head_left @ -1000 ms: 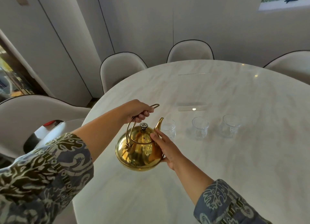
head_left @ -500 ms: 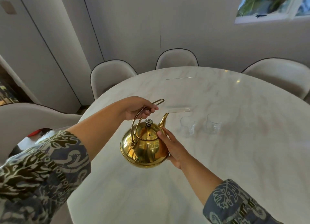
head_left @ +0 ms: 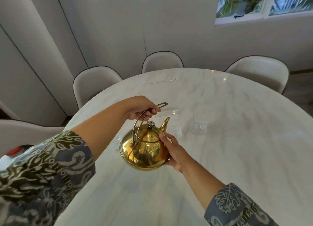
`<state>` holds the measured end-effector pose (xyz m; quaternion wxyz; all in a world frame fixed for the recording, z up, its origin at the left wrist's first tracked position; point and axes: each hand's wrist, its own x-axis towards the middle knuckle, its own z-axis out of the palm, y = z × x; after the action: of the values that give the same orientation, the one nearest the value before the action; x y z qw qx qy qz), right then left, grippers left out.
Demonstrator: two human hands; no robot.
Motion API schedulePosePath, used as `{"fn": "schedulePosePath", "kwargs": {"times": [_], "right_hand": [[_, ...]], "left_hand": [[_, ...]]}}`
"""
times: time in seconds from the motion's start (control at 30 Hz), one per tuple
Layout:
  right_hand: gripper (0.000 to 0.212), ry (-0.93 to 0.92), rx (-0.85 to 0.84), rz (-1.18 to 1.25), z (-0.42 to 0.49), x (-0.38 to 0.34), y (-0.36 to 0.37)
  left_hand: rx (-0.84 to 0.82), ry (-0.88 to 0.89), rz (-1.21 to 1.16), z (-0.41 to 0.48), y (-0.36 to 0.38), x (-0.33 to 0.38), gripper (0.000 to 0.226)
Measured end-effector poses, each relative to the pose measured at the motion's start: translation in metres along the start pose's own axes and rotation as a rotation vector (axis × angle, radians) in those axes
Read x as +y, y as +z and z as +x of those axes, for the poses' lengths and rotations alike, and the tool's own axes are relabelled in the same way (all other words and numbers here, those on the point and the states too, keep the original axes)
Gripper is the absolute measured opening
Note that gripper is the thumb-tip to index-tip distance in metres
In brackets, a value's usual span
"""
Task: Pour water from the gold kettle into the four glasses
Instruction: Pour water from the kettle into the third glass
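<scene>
A round marble table (head_left: 220, 158) fills most of the view, with pale chairs (head_left: 94, 83) set around its far edge. Both forearms reach out over it in patterned sleeves (head_left: 42, 171).

The gold kettle (head_left: 144, 149) hangs in the air above the near part of the table, roughly upright, its spout (head_left: 165, 125) pointing away from the person and a little to the right. Its lid is on, topped by a small dark knob (head_left: 150, 124).

The left hand (head_left: 140, 109) sits directly above the kettle, its fingers (head_left: 153, 111) curled closed around the top of the wire handle (head_left: 138, 129); the handle's looped end sticks out just past the fingertips. The right hand (head_left: 174, 151) is flat and open against the kettle's right side, palm cupping the body low down, with the fingertips (head_left: 161, 136) resting at the edge of the lid just below the base of the spout.

Just beyond the right hand's fingertips, past the spout, a clear glass (head_left: 199, 126) stands on the table, blurred. Another glass (head_left: 177, 132) shows faintly between it and the fingertips, too smeared to make out well. To the left of the kettle, below the left wrist, a faint glassy rim (head_left: 118, 141) shows on the table; I cannot tell what it is.
</scene>
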<state>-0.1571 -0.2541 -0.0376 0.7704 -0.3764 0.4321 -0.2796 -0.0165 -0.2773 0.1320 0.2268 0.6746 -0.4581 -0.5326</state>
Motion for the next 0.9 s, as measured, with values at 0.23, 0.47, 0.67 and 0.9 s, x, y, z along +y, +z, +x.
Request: {"fn": "schedulePosePath", "kwargs": {"times": [0.23,0.47,0.67,0.9], "right_hand": [[0.073,0.066,-0.026,0.080,0.014,0.002,-0.008],[0.068,0.114,-0.012,0.123,0.029,-0.002,-0.018],[0.063,0.152,-0.018,0.126,0.035,-0.004,-0.025],[0.057,0.178,-0.032,0.126,0.032,-0.010,-0.029]], "left_hand": [[0.041,0.014,0.155,0.033,0.009,0.015,0.009],[0.071,0.007,0.201,0.061,0.018,0.024,0.011],[0.079,-0.026,0.196,0.081,0.024,0.030,0.011],[0.107,-0.049,0.222,0.093,0.028,0.036,0.018]]}}
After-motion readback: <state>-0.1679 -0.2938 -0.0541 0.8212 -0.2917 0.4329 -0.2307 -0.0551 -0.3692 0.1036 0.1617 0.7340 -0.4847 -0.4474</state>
